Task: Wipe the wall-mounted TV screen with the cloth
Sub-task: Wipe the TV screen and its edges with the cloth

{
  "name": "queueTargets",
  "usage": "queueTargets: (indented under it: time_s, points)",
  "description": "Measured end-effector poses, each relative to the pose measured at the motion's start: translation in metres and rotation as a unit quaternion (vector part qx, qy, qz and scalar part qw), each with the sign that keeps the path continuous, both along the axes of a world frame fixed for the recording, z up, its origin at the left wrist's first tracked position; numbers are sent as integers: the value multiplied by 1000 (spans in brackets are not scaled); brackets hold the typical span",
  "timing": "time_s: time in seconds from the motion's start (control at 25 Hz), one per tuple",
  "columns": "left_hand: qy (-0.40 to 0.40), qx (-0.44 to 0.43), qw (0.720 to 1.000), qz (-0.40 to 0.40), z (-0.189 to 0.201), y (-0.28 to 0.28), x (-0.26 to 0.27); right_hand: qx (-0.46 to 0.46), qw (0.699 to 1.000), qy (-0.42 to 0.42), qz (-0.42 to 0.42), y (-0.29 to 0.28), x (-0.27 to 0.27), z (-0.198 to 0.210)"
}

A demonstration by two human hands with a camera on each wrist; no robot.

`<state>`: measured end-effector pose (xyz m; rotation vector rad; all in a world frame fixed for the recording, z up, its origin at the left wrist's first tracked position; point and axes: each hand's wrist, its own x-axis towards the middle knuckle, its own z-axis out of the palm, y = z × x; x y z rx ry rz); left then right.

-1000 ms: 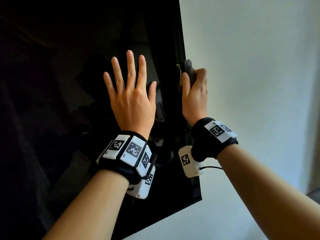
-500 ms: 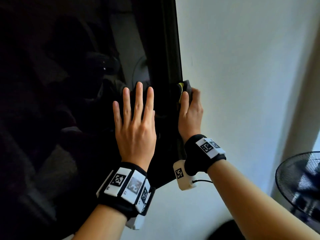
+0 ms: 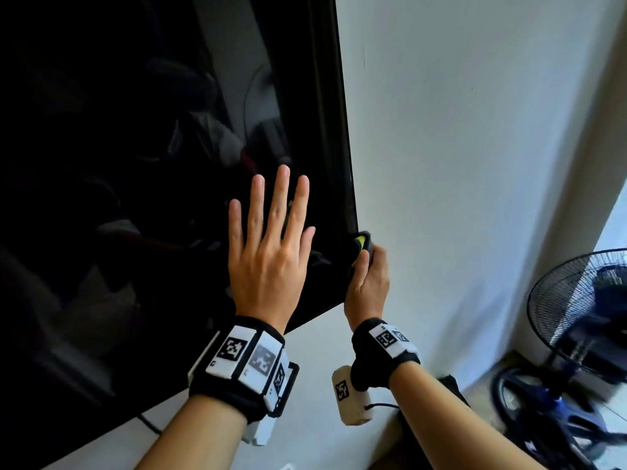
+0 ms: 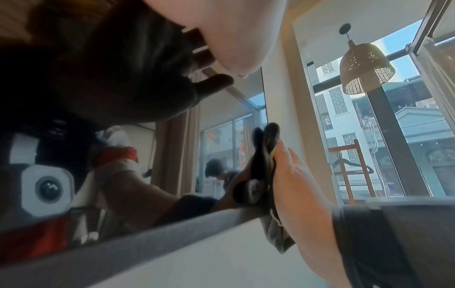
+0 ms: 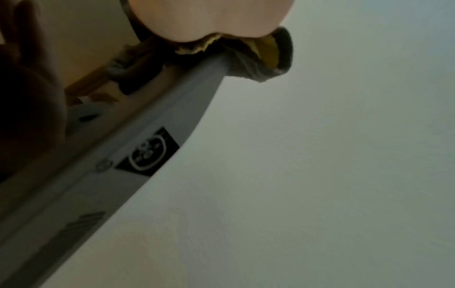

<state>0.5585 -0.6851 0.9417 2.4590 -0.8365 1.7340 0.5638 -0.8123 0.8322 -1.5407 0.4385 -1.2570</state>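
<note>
The black TV screen (image 3: 142, 205) fills the left of the head view, hung on a white wall. My left hand (image 3: 269, 245) lies flat on the glass near its lower right corner, fingers straight and spread. My right hand (image 3: 368, 283) grips a dark cloth with a yellow edge (image 3: 363, 244) wrapped over the screen's right edge, just above the bottom corner. In the left wrist view the cloth (image 4: 264, 159) is folded over the grey bezel (image 4: 147, 239) under my right hand (image 4: 302, 191). The right wrist view has the cloth (image 5: 268, 58) bunched at the frame's corner (image 5: 192, 93).
A white wall (image 3: 475, 164) runs to the right of the TV. A standing fan (image 3: 583, 310) and a dark bag sit on the floor at lower right. A cable (image 3: 149, 424) hangs below the TV's bottom edge.
Both hands have slid down the screen. My right hand has carried the cloth down the right edge to near the bottom corner, and my left hand followed flat on the glass.
</note>
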Motion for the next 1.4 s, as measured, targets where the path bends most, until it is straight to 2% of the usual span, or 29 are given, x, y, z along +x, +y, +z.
queueTargets:
  time_s: [0.12,0.24,0.4,0.68,0.88,1.12,1.28,1.4]
  points:
    - [0,68,998,-6,-17,9,2,63,998,-5,-28,11,-3,-9]
    - [-24,134,991,-7,-26,20,7,175,983,0,-51,22,-3,-7]
    - [-47,178,983,9,-27,30,14,351,934,-9,-68,37,2,-1]
    - [-37,179,983,-13,-27,29,14,511,859,4,-29,78,1,10]
    - [-29,230,973,-21,-22,71,12,508,861,-11,-4,131,-5,10]
    - [-52,272,961,14,-29,196,7,535,843,-42,-39,196,-1,14]
    - [-41,267,963,12,-33,245,3,546,834,-45,-64,223,1,18]
    - [-42,255,966,24,-34,274,1,536,841,-43,-60,241,1,15]
